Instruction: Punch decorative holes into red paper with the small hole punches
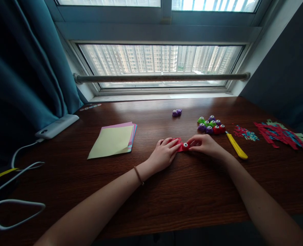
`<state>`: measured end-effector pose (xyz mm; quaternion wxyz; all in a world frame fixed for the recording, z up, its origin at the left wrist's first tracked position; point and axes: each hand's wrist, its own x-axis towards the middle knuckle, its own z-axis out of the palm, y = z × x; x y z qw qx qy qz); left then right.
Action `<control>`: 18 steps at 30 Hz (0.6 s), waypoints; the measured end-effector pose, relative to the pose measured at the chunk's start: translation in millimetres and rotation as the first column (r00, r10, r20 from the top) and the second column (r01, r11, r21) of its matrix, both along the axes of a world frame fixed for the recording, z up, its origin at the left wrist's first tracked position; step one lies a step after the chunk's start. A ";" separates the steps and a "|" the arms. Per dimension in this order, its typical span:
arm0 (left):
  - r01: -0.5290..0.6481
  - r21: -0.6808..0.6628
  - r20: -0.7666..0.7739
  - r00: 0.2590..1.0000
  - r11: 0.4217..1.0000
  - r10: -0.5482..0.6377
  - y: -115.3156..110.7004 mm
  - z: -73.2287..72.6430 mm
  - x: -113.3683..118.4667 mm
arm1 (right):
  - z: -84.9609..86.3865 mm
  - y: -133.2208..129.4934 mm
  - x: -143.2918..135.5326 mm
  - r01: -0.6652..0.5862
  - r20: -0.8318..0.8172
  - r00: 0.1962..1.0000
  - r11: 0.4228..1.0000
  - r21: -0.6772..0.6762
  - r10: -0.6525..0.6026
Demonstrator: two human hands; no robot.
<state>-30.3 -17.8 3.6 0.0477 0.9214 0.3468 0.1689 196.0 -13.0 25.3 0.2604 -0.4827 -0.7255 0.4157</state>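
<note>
My left hand (164, 152) rests on the table with its fingers bent over a piece of red paper (178, 140), holding it down; part of the paper is hidden beneath them. Just to the right, the thumb and fingers of my right hand (205, 144) pinch a small red craft punch (185, 147) with a round white button. This punch sits against the right end of the paper. Beyond my right hand stands a cluster of similar punches, among them a green one (201, 120), a purple one (201, 127) and a red one (222, 128).
Two purple punches (176, 112) stand farther back. A yellow-handled cutter (237, 146) lies right, near paper confetti (246, 133) and cut red strips (282, 135). Coloured paper sheets (112, 141) lie left. A white device (57, 126) and its cable (20, 201) are at far left.
</note>
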 end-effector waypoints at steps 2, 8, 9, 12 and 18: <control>-0.001 0.001 0.003 1.000 1.000 0.001 0.2 -0.2 0.3 | -1.3 0.1 -0.9 -0.004 -0.003 1.000 1.000 0.009 0.004; 0.003 -0.002 0.000 1.000 1.000 -0.003 0.2 -0.3 -0.1 | -1.7 1.3 0.1 -0.028 -0.003 1.000 0.998 0.055 0.029; 0.005 -0.002 -0.001 1.000 1.000 -0.005 0.2 -0.3 -0.3 | -1.6 1.5 0.8 -0.026 -0.002 1.000 0.998 0.061 0.027; 0.005 0.000 -0.003 1.000 1.000 -0.005 0.3 -0.6 -0.5 | -1.5 1.7 1.9 -0.008 0.013 1.000 0.997 0.076 0.007; -0.007 -0.005 0.009 1.000 1.000 0.008 0.1 0.6 -0.3 | -1.4 0.8 -1.8 -0.004 0.016 1.000 0.997 0.080 0.003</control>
